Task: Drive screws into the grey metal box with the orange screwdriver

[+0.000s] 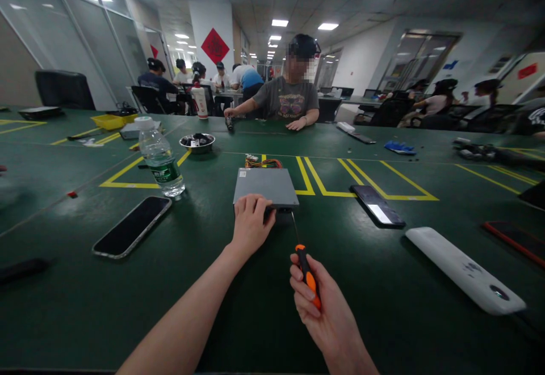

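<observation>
A grey metal computer power supply (267, 184) lies flat on the green table, with a bundle of coloured wires (264, 162) coming out at its far side. My left hand (252, 222) grips its near left edge, fingers on the top and thumb at the near face. In my right hand (313, 295) is a screwdriver (307, 273) with an orange and black handle, my fingers wrapped round it. Its thin shaft points away from me, and the tip is at the near right corner of the power supply. Whether the tip sits in a screw is too small to tell.
Left of the power supply stand a water bottle (158, 159) and a phone (133, 227). A metal bowl (196, 143) of dark parts is farther back. To the right lie another phone (377, 206) and a white device (464, 270). A person (289, 100) sits across the table.
</observation>
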The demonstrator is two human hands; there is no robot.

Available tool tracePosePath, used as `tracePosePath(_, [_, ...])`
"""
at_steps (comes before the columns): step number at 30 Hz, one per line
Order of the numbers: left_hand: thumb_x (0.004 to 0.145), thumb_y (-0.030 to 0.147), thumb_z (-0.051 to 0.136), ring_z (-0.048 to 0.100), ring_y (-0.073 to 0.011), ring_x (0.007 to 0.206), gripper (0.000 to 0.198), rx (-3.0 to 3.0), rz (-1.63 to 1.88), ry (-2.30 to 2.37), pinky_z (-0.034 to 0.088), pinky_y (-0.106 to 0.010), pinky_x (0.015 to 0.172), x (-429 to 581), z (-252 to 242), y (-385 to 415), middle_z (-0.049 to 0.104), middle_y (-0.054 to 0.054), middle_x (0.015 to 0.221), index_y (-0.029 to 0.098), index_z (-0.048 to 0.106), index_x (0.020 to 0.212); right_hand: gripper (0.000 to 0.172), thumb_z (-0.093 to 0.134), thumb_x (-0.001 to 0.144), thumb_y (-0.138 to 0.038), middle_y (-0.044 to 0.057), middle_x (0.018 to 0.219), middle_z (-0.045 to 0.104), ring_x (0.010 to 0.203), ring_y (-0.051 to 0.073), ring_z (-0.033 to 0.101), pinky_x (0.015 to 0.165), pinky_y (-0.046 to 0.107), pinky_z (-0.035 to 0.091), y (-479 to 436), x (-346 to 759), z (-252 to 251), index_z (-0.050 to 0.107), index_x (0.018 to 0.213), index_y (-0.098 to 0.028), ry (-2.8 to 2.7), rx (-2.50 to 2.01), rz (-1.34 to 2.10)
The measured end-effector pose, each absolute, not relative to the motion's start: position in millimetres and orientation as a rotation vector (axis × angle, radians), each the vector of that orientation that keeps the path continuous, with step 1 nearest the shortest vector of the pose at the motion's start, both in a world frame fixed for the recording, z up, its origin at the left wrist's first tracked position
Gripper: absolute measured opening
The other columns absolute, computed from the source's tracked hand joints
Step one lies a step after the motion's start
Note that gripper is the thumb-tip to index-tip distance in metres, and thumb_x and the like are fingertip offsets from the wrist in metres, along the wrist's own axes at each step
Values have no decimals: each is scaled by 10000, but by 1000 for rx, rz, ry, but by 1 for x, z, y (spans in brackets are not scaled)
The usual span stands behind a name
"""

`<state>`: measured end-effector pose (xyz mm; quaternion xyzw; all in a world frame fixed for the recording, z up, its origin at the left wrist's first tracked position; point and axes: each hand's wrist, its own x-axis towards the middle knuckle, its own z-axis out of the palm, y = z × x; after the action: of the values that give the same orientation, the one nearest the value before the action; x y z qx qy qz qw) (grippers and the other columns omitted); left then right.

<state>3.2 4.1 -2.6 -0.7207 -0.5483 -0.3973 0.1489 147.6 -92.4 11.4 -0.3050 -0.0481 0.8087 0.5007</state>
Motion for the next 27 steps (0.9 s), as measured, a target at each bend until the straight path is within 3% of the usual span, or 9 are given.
tracePosePath(18, [771,279,537,429,-228,913,151,-2069,-1144,-1585,349,-382,809,2,-2,5,526,-58,947,200,527,899,188,509,788,-264,-25,557,500,330,-14,276,274,95,169,-86,126,9,585,797,-91,-93,-817,1971])
tracePosePath(24, [779,261,533,431,-224,965,135,-2092,-1184,-1556,333,-372,838,2,-1,4,552,-48,991,201,523,899,43,584,719,-112,2,636,564,403,4,384,302,89,232,-91,125,18,557,752,-116,-118,-919,1770])
tracePosePath(27, [777,244,535,441,-216,974,123,-2097,-1203,-1551,329,-365,841,2,-1,3,566,-42,1007,203,524,892,80,515,793,-131,26,658,562,463,23,445,318,86,269,-92,128,24,577,817,-86,-46,-907,1817])
